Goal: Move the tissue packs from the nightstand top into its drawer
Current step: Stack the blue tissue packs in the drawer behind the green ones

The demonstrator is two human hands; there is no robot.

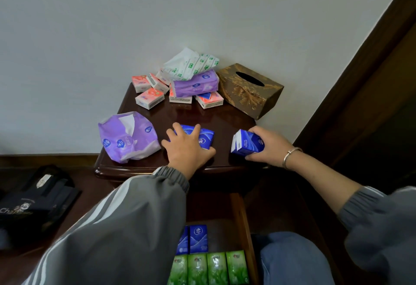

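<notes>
Clamps right hand [265, 145] fingers round the right blue pack [246, 144]; curls spread left hand [189, 148] fingers over the left blue pack [203, 135]. Risks either slipping loose short of the near drawer [239, 215].

One wide-angle camera rides on my head, facing forward and down. It sits close: my sleeved forearms fill the lower frame, and my left hand [186, 147] and right hand [267, 145] land mid-frame. The surface [202, 113] lies just ahead, the open drawer [238, 212] beneath my arms, the wall [135, 26] across the top.
</notes>
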